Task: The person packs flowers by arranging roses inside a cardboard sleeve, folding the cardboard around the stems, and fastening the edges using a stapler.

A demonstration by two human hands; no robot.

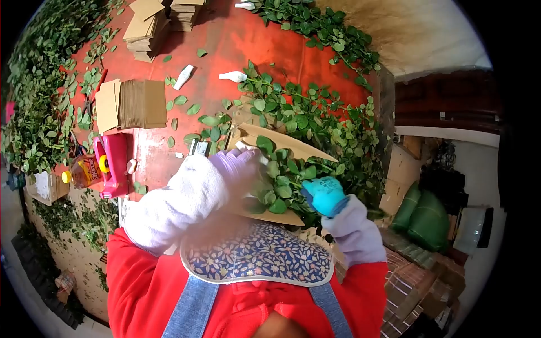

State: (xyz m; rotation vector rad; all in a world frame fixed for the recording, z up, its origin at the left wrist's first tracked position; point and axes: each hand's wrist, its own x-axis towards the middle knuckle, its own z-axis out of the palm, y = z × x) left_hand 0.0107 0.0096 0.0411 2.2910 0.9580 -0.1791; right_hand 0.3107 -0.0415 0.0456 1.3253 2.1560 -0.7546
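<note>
Crosswise, the leafy stems (279,179) span the gap between the hands, above the lower cardboard flap (276,217). The right hand's (326,197) gloved fingers curl closed around their nearer end; the left hand's (232,164) fingers bend beside the leafier end, their opening and hold impossible to tell.
</note>
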